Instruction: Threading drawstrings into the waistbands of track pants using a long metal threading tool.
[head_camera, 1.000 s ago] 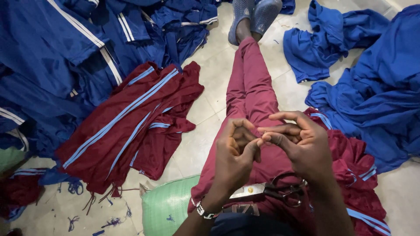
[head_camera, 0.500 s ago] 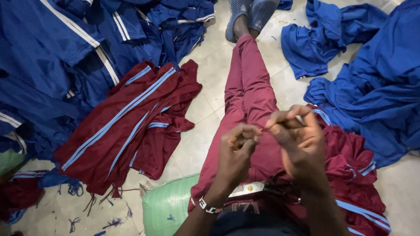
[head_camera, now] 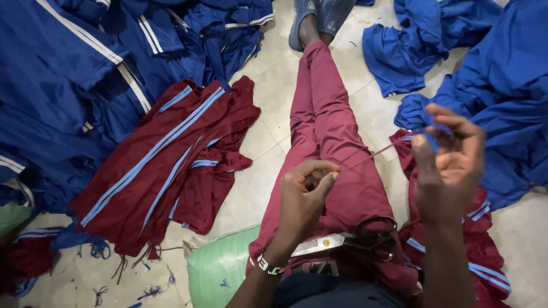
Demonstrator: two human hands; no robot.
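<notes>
Both hands pinch a thin thread (head_camera: 371,155) taut: left hand (head_camera: 302,197) near the lap, right hand (head_camera: 448,162) raised. Pull harder and it may snap; scissors (head_camera: 348,239) could slide off.

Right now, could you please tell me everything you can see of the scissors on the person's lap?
The scissors lie flat across the lap on maroon trousers, close to the waist. They look like metal: pale, shiny blades point toward the left hand, and dark looped handles sit toward the right. The blades are closed. Neither hand touches them; the left wrist partly covers the blade tips.
</notes>
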